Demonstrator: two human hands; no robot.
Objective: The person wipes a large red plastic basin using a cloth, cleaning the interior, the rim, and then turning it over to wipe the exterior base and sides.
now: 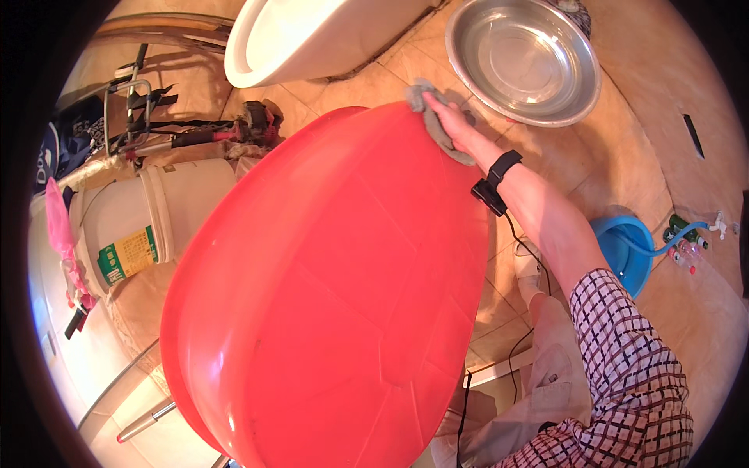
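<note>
My right hand (447, 120) presses a grey cloth (440, 133) against the upper right edge of a large red plastic tub (351, 251). The tub is tilted and fills the middle of the view, its broad smooth face marked with thin crease lines. A black strap with a small device (491, 196) circles my right wrist, and a cable hangs from it. My left hand is out of view.
A metal basin (526, 64) lies beyond my right hand, near a white fixture (292, 44) with a rounded rim. Stacked white plastic buckets (193, 199) and a folding metal cart (137, 105) stand left. At right, a blue hose (673, 248) runs into a blue tub (629, 234) beside several bottles (687, 231).
</note>
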